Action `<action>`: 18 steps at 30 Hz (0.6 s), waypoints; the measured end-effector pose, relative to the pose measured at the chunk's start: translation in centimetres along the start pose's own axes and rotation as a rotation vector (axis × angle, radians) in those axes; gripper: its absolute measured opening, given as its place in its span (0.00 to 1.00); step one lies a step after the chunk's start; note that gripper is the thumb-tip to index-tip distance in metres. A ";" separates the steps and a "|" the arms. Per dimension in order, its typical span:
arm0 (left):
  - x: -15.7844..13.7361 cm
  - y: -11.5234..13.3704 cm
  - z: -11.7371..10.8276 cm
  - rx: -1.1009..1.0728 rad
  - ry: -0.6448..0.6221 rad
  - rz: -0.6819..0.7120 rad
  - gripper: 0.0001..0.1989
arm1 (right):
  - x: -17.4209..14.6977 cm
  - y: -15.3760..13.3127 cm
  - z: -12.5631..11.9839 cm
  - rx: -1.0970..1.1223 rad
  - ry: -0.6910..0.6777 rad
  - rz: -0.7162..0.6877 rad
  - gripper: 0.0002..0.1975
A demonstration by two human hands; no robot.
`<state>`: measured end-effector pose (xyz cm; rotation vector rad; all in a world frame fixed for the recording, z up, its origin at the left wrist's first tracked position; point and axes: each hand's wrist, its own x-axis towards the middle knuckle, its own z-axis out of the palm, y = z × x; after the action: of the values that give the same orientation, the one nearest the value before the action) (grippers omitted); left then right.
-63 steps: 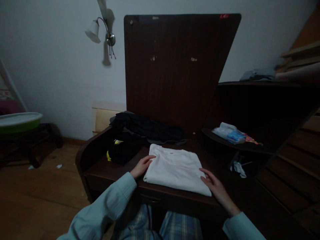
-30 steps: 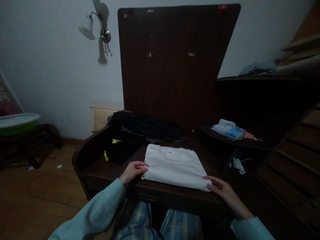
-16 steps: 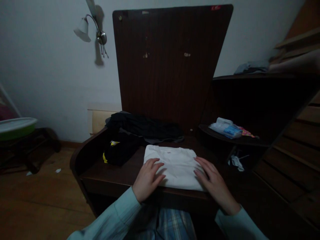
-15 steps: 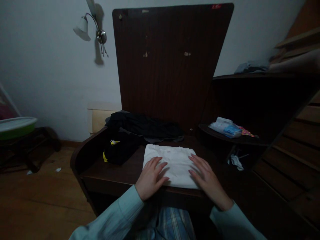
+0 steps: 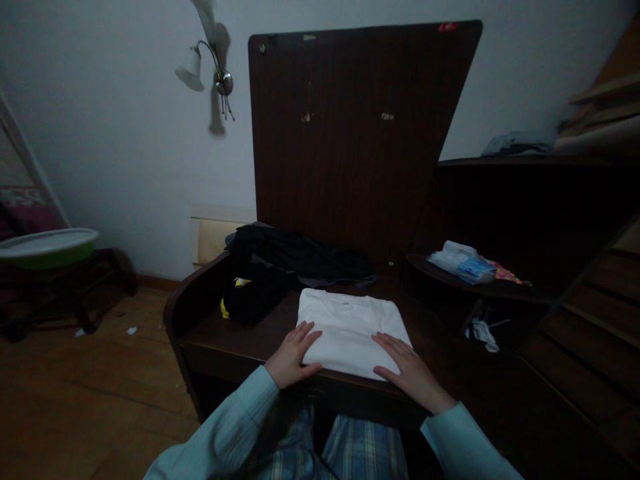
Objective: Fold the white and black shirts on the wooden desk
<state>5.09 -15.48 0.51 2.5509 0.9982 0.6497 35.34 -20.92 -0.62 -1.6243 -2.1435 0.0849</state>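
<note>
A white T-shirt (image 5: 353, 330), folded into a flat rectangle with its collar at the far side, lies at the front edge of the dark wooden desk (image 5: 225, 339). My left hand (image 5: 294, 357) rests at its near left corner, fingers stretched and thumb apart along the front edge. At the near right corner lies my right hand (image 5: 405, 365), its fingers flat on the cloth and the thumb spread. Neither hand grips the shirt.
Black clothing with yellow parts (image 5: 250, 297) lies on the desk's left side, and dark garments (image 5: 300, 253) lie along the back. A corner shelf (image 5: 425, 267) on the right bears a plastic packet (image 5: 463, 262). A green basin (image 5: 50, 250) stands far left.
Both hands have drawn back toward the shirt's near corners, the left one moving outward. The view has turned slightly left, so the surroundings appear further right.
</note>
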 end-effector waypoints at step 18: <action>4.6 3.8 3.5 -0.206 -0.045 0.107 0.19 | -4.2 5.2 -2.3 -0.057 0.295 0.293 0.14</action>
<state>11.98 -15.43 0.63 2.4379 0.7429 0.6834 41.74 -23.69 -1.50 -1.8463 -1.6946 -0.1204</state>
